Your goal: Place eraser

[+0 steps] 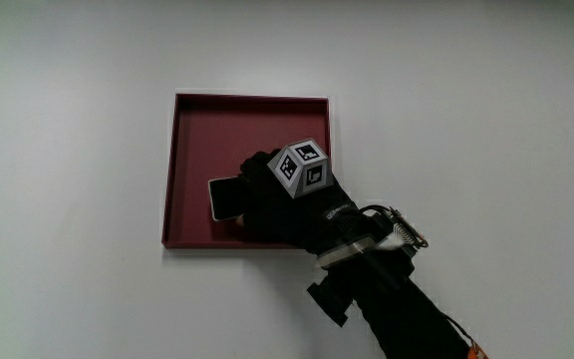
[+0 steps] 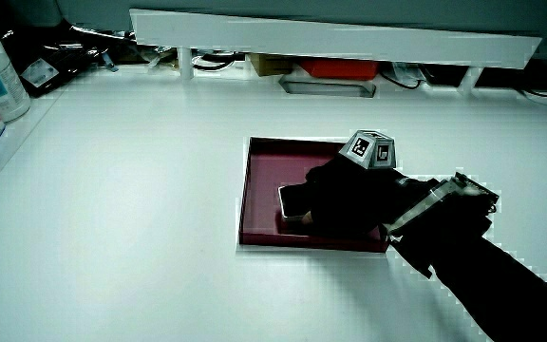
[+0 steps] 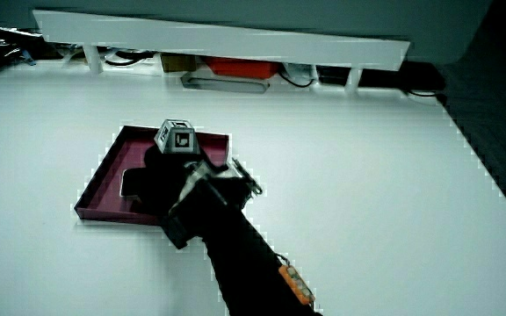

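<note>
The hand (image 1: 285,204) sits inside the tray (image 1: 192,115), fingers closed over the eraser (image 1: 225,197), which rests on the tray floor near the wall nearest the person. Risk: lifting away carelessly may drag the eraser against that wall.

Gloved hand (image 1: 282,204) palm down, low, patterned cube (image 1: 301,167) on its back facing up. Fingers point toward 10 o'clock in main view, curled around a pale flat object at the fingertips. Forearm (image 1: 402,304) in black sleeve runs off toward 5 o'clock, nearer the person. In both side views hand (image 2: 345,201) (image 3: 165,180) sits low, wrist slightly raised.
</note>
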Motion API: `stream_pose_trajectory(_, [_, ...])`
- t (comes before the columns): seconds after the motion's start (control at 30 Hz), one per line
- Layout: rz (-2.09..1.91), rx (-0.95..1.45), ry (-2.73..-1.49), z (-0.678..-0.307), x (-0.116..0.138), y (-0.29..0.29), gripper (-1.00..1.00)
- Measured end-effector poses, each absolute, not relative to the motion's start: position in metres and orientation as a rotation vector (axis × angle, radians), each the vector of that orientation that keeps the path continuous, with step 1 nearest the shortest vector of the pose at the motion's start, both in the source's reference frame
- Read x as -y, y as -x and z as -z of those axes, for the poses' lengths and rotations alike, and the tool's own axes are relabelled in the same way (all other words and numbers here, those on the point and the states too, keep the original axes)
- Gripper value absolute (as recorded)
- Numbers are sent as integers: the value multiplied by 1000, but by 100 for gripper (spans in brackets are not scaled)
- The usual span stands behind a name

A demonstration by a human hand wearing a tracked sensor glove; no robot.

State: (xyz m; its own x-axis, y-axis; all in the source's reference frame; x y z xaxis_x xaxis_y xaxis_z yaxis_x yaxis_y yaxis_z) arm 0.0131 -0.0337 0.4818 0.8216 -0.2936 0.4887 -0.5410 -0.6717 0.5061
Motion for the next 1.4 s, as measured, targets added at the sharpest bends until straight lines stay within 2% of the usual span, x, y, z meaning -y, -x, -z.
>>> stream_pose_trajectory(0.4, [-496,525,-2238,-507,35,-14,0])
stream_pose_trajectory(0.63, [-517,514,-2206,-510,37,-16,-19])
stream_pose_trajectory(1.0, [-564,516,-2260,-511,35,-24,-50])
stream_pose_trajectory(1.23, [-677,517,-2235,-506,36,-37,-69])
stream_pose_trajectory(1.3, [-733,541,-2217,-498,35,-42,-75])
stream_pose_trajectory(1.33, [-800,558,-2145,-507,36,-45,-78])
stream_pose_trajectory(1.4, [-850,562,-2121,-500,34,-54,-83])
